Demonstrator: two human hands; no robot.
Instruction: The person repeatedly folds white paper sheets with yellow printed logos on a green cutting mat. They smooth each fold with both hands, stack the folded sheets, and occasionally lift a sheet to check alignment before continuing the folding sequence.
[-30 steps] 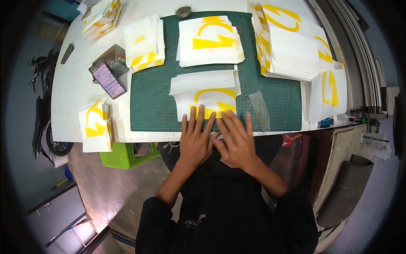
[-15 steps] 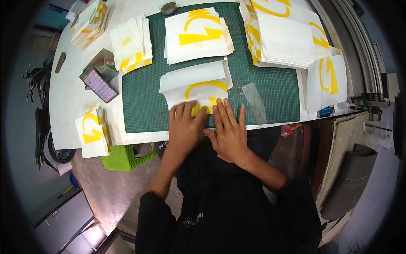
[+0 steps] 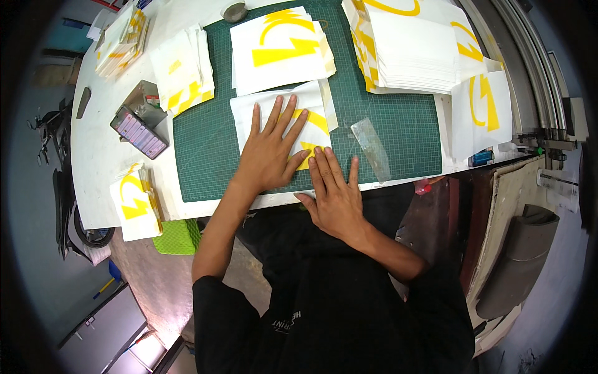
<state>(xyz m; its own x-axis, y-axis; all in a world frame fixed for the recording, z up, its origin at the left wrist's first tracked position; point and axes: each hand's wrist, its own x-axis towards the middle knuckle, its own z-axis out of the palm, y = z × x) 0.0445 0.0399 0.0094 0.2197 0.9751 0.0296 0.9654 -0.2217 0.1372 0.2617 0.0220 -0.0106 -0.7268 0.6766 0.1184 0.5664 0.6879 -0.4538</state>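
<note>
Through the head camera I see the left hand [image 3: 269, 156] laid palm down over the white sheet [image 3: 316, 134] with yellow print, fingers spread, its grip released. The right hand [image 3: 336, 202] is ungripped too, its extended fingertips at the sheet's lower right corner. That sheet lies toward the near edge of the green cutting mat [image 3: 405, 137], just below a printed stack [image 3: 277, 53] and left of a translucent strip [image 3: 370, 149].
</note>
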